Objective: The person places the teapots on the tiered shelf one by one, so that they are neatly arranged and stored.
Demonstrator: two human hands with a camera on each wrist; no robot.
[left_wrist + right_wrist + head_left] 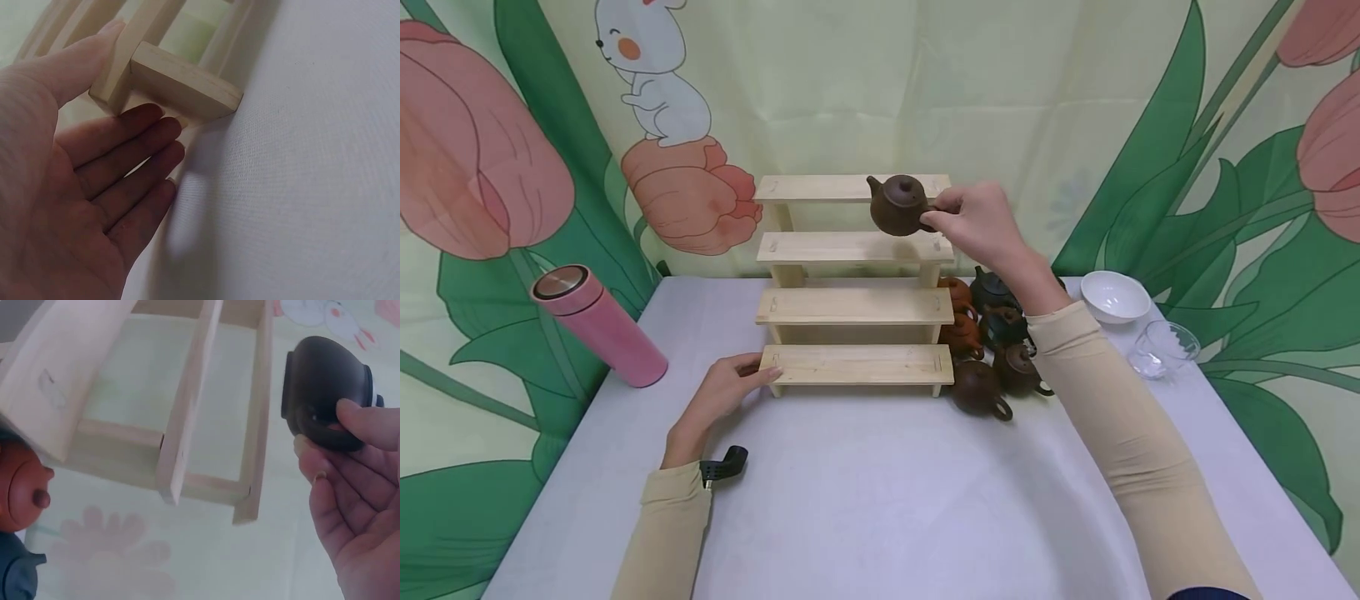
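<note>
My right hand [981, 221] pinches the handle of a dark brown teapot [898, 205], held in front of the top tiers of a stepped wooden rack [853, 307]. The right wrist view shows the thumb pressed on the handle of this teapot [328, 384], with fingers beneath. At the rack's lower left corner, my left hand [730, 387] grips the end of the bottom shelf, thumb on top. From the left wrist, the other fingers [134, 169] stretch out below the plank [119, 69], beside a support leg. The four-tier rack bears nothing else.
Right of the rack, several teapots [977, 387] crowd together, brown, reddish and dark. Beyond them are a white bowl [1115, 297] and a clear glass cup [1161, 350]. A pink thermos [601, 327] stands at the left table edge. A printed curtain [1000, 92] hangs behind.
</note>
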